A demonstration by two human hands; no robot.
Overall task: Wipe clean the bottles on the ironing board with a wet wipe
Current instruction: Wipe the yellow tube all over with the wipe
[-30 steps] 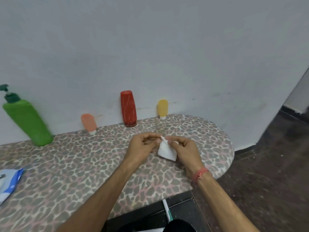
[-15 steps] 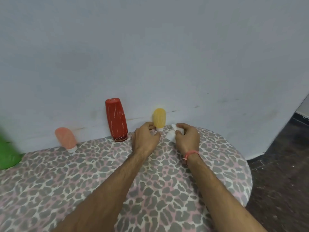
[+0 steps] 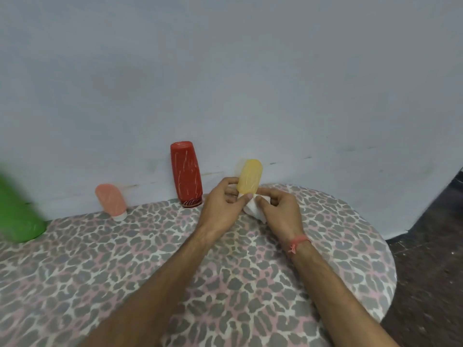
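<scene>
Green bottle (image 3: 17, 211) cut off by the frame's left edge and blurred; shape unclear. Yellow bottle's (image 3: 250, 177) cap end hidden behind fingers. Left hand (image 3: 223, 204) pinches the yellow bottle low down, thumb in front, fingers curled behind; bottle rises above the fingertips, tilted slightly right. Right hand (image 3: 278, 209) just right of it, fingers curled round a white wipe (image 3: 251, 209), wipe touching the bottle's base. Red bottle (image 3: 186, 174) left of yellow, by the wall; pink bottle (image 3: 111, 201) further left. All over the board (image 3: 100, 271)
</scene>
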